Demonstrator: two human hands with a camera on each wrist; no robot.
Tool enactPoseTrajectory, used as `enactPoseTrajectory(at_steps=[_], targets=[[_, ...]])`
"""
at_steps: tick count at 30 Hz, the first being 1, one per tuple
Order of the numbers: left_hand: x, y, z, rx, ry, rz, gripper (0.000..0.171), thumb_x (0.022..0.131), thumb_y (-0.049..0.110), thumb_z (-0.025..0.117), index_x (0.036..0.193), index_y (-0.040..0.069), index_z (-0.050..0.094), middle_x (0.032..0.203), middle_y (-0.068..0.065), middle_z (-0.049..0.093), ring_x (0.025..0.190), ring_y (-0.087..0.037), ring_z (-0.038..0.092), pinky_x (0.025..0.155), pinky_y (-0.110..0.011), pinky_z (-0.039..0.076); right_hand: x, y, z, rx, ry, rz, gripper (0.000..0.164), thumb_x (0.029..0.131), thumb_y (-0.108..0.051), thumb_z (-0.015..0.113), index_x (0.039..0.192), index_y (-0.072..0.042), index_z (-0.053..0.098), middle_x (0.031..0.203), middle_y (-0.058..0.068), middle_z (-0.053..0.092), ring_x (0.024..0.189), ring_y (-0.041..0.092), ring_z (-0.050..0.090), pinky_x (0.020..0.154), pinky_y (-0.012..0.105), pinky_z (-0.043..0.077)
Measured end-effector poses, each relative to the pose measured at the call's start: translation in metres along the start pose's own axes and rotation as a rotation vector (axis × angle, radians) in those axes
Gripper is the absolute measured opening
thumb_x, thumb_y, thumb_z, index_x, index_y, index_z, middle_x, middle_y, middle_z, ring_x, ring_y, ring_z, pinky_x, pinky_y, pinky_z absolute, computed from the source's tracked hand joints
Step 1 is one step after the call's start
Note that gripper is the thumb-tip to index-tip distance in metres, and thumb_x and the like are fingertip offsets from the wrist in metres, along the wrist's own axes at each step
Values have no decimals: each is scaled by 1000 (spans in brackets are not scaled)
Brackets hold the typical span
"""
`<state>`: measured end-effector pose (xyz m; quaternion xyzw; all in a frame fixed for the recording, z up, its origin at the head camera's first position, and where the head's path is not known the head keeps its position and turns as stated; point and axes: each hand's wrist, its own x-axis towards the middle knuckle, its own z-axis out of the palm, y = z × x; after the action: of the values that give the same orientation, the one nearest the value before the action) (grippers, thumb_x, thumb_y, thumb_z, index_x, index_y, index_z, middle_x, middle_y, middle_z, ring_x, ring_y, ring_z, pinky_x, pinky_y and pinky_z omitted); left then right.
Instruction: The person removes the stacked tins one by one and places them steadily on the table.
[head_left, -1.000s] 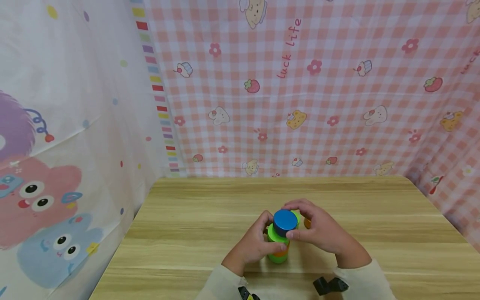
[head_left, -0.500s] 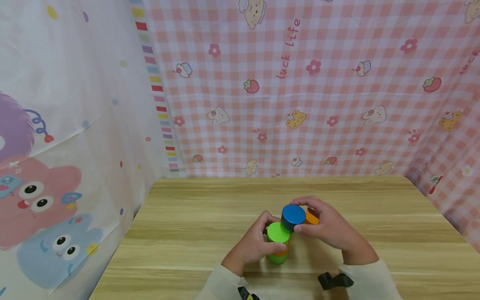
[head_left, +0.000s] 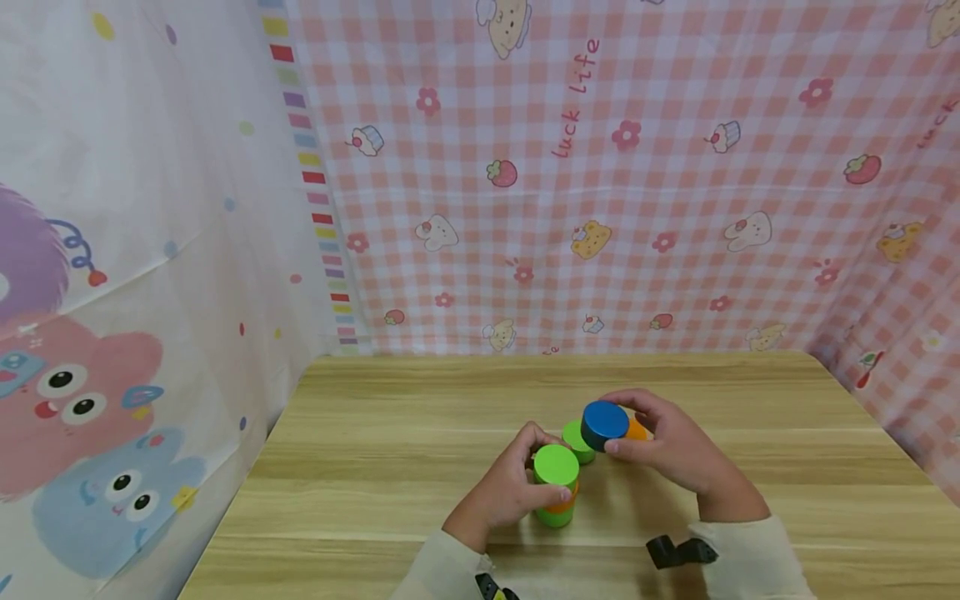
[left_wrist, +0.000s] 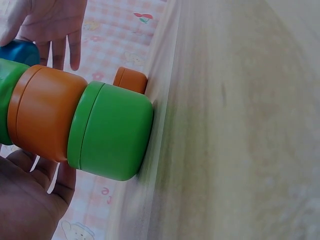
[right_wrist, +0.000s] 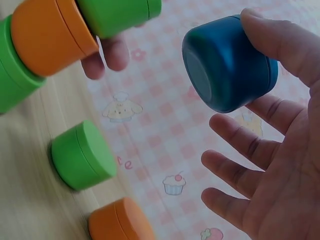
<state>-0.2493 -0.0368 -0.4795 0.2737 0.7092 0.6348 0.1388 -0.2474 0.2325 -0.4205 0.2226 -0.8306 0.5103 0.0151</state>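
Three small round lidded jars stand stacked upright on the table: a green jar [left_wrist: 112, 130] at the bottom, an orange jar [left_wrist: 47, 112] in the middle, a green jar [head_left: 557, 465] on top. My left hand [head_left: 513, 490] holds this stack from the left, thumb in front, fingers behind. To the right of the stack, my right hand [head_left: 671, 446] pinches a blue lidded jar [right_wrist: 227, 65] between thumb and index finger, the other fingers spread. The blue jar is raised in the air, apart from the stack.
A loose green jar [right_wrist: 82, 156] stands on the wooden table [head_left: 375, 467] just behind the stack. Beside it is a loose orange jar [right_wrist: 120, 220], partly covered by the right hand in the head view. A checked cloth [head_left: 540, 208] hangs behind the table.
My right hand has carried the blue jar from over the stack's top toward the right and slightly back, uncovering the top green jar. My left hand has stayed in place.
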Motion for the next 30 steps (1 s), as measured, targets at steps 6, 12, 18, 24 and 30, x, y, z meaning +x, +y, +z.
enactPoseTrajectory(at_steps=[6, 12, 18, 24, 30], targets=[[-1, 0, 0, 0, 0, -10, 46, 88, 12, 80, 121, 9, 49, 137, -2, 59, 122, -15, 56, 104, -34, 47, -1, 7, -8, 8, 24, 8, 42, 94, -15, 80, 132, -7, 65, 128, 12, 71, 132, 12, 54, 113, 79, 26], [-1, 1, 0, -12, -2, -23, 45, 89, 12, 80, 122, 11, 50, 139, -3, 58, 123, -16, 56, 103, -34, 48, -4, 10, -16, 17, 44, 35, 41, 96, -16, 77, 133, -5, 65, 129, 15, 70, 134, 16, 50, 114, 79, 25], [-1, 2, 1, -16, 6, -36, 45, 89, 13, 81, 122, 16, 51, 139, 2, 59, 122, -18, 57, 103, -37, 49, -6, 17, -23, -9, 61, 77, 47, 97, -18, 76, 138, -2, 61, 133, 19, 67, 133, 18, 52, 114, 77, 27], [-2, 1, 1, -23, 7, -35, 45, 89, 13, 81, 122, 16, 51, 138, 1, 59, 122, -18, 57, 103, -37, 49, -9, 22, -29, 2, 69, 114, 51, 98, -19, 76, 141, 0, 58, 136, 23, 64, 140, 46, 45, 114, 78, 26], [-2, 0, 1, -28, 7, -34, 45, 89, 12, 81, 122, 15, 51, 139, 0, 59, 121, -18, 58, 102, -34, 50, -11, 28, -34, 11, 90, 150, 52, 99, -20, 75, 143, 0, 56, 140, 25, 61, 143, 46, 42, 114, 78, 26]])
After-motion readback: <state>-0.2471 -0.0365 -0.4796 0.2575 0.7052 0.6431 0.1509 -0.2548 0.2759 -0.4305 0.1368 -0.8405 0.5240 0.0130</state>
